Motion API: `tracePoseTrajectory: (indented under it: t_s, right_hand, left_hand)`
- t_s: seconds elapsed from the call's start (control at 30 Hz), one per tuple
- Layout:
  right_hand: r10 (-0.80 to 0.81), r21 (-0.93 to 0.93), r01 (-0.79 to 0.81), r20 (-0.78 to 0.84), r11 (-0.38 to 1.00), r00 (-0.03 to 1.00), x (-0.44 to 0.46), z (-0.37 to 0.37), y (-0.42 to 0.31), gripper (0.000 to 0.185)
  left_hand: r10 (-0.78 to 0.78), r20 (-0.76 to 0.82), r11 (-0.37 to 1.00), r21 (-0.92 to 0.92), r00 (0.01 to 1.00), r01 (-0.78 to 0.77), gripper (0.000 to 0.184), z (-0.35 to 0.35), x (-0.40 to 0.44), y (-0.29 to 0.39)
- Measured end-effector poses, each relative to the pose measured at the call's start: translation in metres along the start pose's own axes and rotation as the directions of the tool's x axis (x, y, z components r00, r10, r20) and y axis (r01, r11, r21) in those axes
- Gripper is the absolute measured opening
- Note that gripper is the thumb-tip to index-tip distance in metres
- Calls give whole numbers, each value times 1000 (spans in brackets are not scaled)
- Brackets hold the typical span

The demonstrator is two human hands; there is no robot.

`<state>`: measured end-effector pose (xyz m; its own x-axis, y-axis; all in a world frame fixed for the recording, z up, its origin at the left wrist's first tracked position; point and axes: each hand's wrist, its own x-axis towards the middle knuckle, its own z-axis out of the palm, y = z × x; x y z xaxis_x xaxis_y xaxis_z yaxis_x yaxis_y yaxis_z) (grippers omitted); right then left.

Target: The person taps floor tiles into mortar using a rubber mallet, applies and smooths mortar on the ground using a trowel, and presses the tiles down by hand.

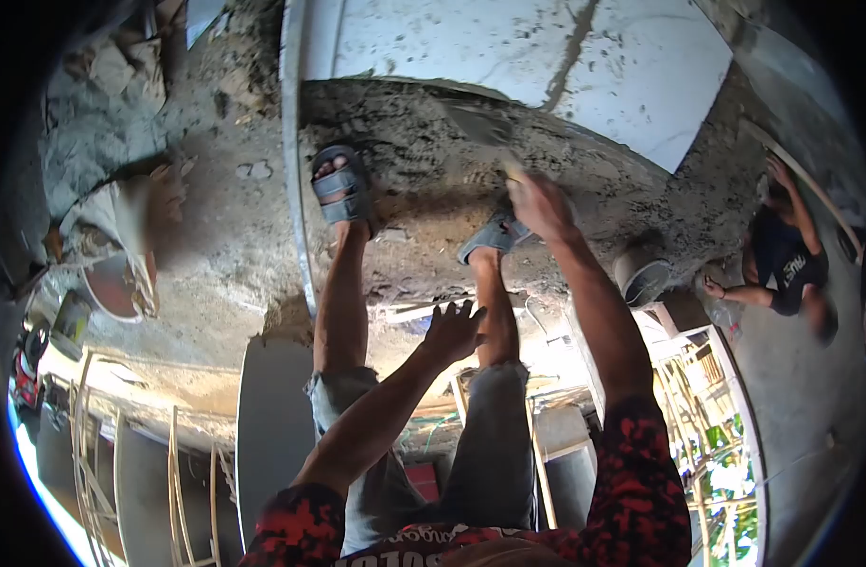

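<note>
Rough floor underlies a grey metal trowel, likely stiff, best held where right fingers wrap its pale handle; left fingers spread.

Two bare hands are showing: one left hand and one right hand. One flat, grey-bladed trowel with a pale handle is being gripped. Two grey strapped sandals are standing on the rough, mortar-specked floor. One long, straight, pale strip is running beside them. Toward the floor's right edge, one round grey bucket and one other person in a dark shirt are showing. White marbled slabbing is covering the floor's far edge, its piece count staying unclear.
</note>
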<state>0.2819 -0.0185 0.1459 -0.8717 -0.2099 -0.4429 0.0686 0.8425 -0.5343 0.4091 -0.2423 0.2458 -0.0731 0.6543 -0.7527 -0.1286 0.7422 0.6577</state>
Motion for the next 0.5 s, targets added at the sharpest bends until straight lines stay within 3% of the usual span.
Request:
tracePoseTrajectory:
  t_s: [0.03, 0.17, 0.2, 0.27, 0.33, 0.43, 0.5]
  right_hand:
    - [215, -88, -201, 186, 976, 959, 21, -5, -16, 43]
    - [158, -243, -121, 141, 962, 977, 21, -1, 36, 42]
    - [233, -196, -192, 216, 962, 948, 11, -16, 55, 39]
    - [170, -173, -145, 141, 974, 975, -23, -32, 113, 35]
    - [350, -325, -266, 234, 907, 907, -47, -62, 151, 33]
    - [362, -367, -274, 196, 889, 911, -79, -88, 185, 32]
    - [252, -336, -200, 118, 920, 960, -94, -103, 208, 30]
  left_hand:
    - [-25, 14, 999, -26, 1000, 25, 59, -5, 3, 6]
    - [-28, -72, 999, -19, 997, 26, 57, 12, 22, 9]
    - [-9, -110, 1000, 23, 994, 12, 57, 27, 26, 7]
    - [-24, -33, 999, 32, 999, 26, 57, 40, 32, 17]
    - [-38, 55, 999, 34, 998, 36, 56, 48, 39, 23]
    - [-76, 153, 997, 17, 985, 75, 58, 61, 48, 19]
    - [-87, 109, 996, 41, 990, 82, 58, 68, 50, 13]
